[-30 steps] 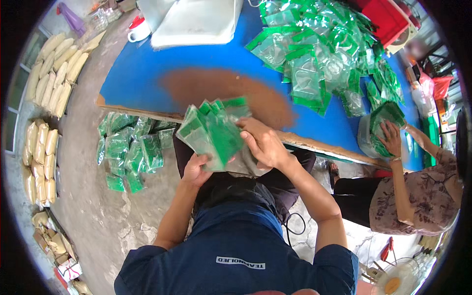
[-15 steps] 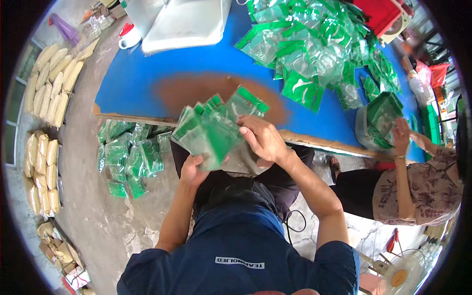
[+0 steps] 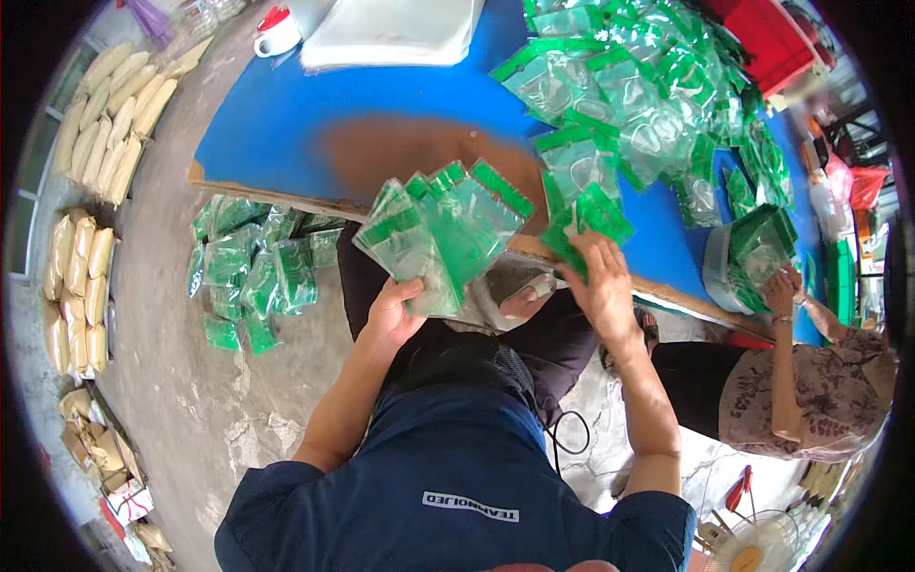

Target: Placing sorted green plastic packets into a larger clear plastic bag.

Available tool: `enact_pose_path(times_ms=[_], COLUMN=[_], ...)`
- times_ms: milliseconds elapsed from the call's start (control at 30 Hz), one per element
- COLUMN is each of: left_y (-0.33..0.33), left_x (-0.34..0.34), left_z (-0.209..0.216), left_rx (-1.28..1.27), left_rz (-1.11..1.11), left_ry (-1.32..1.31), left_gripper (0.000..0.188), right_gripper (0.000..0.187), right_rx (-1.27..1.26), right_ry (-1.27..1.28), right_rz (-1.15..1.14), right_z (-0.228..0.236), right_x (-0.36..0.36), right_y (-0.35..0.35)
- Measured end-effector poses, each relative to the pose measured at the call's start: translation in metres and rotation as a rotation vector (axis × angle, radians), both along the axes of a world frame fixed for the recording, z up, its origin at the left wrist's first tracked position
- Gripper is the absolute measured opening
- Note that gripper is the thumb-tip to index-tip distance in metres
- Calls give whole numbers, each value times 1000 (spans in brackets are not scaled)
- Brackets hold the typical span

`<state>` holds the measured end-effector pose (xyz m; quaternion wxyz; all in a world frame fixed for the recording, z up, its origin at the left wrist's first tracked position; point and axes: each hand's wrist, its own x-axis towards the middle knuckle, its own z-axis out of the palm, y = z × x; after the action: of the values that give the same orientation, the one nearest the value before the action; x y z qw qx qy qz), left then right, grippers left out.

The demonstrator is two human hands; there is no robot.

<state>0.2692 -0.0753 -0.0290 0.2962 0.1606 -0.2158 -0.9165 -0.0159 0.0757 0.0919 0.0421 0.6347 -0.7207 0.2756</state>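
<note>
Fan of bags [image 3: 440, 234]: clear pouches with green zip tops, spread like cards above the person's lap, just off the near edge of the desk [image 3: 286, 114]. The left hand [image 3: 393, 315] has its grip clenched on the fan's lower corner, thumb over the front bag.

The right hand [image 3: 602, 286], which a second ago was pressed against the fan beside the left, has now left it and lies at the desk edge. Its fingers close on a single bag [image 3: 589, 217] at the near fringe of the loose pile [image 3: 648, 95]; the fingertips are partly hidden, so the hold looks like a pinch but is not certain. The fan itself has stayed in the same place, carried by one hand alone. Judged from this, one bag has been squared into the fan and another is being picked up to join it.

Surroundings: a brown worn patch [image 3: 400, 153] on the blue desk; a white tray [image 3: 391, 33] and a cup [image 3: 276, 33] at the far end; sorted bags [image 3: 253, 272] and pale sacks [image 3: 81, 267] on the floor at left. At right, another person's hand [image 3: 783, 291] rests on a tub of bags [image 3: 748, 257].
</note>
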Motion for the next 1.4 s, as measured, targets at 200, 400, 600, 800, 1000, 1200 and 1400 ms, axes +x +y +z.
enact_pose_path(times_ms=[200,400,600,800,1000,1200,1400], left_y=[-2,8,10,-9,-18,-39,-71], left_x=[-1,-8,-14,25,12,-5,-92], left_z=[8,22,39,7,32,52,134], left_rx=[-12,122,181,0,-58,-111,-1015], left_rz=[-13,-117,-118,46,-34,-120,37], left_ry=[-25,155,347,159,221,345,-319], left_gripper=[73,69,71,60,66,70,79], right_gripper=[18,22,30,28,37,61,135], right_rx=[-484,-645,-304,-66,-35,-150,-242], right_ry=[44,-961,-1564,-586,73,-327,-824], right_rz=[-508,-434,-155,-162,-481,-226,261], right_z=[10,-6,-17,11,-28,12,19], right_x=[-47,-4,103,77,-43,-48,-8], right_y=[8,-13,-43,-52,-80,-91,-91])
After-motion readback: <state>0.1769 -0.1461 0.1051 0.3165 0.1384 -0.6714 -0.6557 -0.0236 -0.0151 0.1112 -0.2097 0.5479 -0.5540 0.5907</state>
